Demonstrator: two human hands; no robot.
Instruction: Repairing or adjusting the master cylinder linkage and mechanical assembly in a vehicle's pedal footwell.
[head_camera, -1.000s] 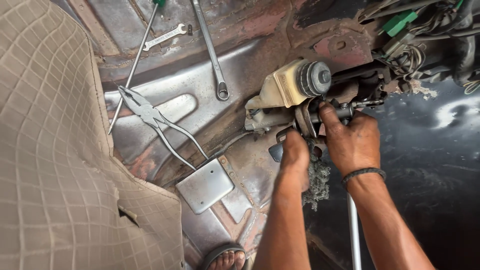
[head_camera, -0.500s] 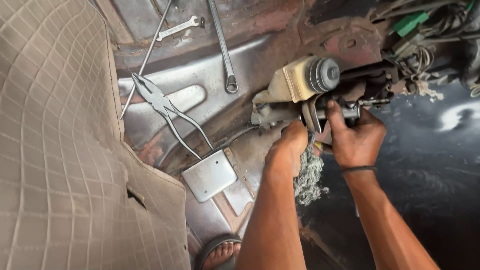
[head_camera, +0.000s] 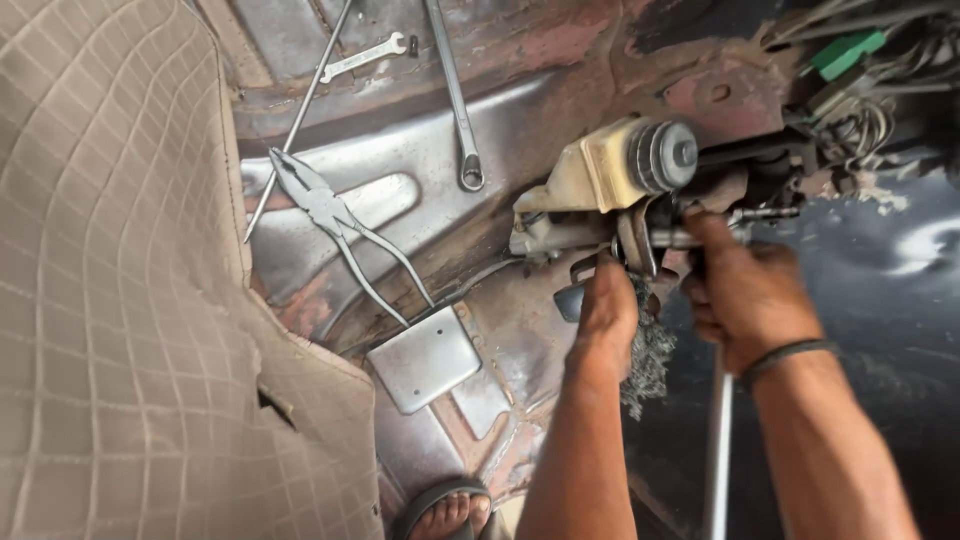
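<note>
Both hands are up against a greasy metal part bolted under a rusty car body, just below a cream plastic fluid tank with a dark ribbed cap. The left hand presses in from below with its fingers curled around the lower end of the metal body, a wad of grey rag hanging beside the wrist. The right hand is closed around a short steel rod that sticks out sideways, thumb on top; whether a tool sits inside that fist cannot be told.

To do this well, I judge that the left hand should brace the part firmly so it does not twist against its mount, while the right turns or pulls the rod straight along its own line (sideways force could bend it or crack the plastic tank).

On the rusty floor panel to the left lie pliers, a long ring spanner and a small open spanner, all well apart from the hands. A sandalled foot shows at the bottom edge, beside a quilted beige cover.
</note>
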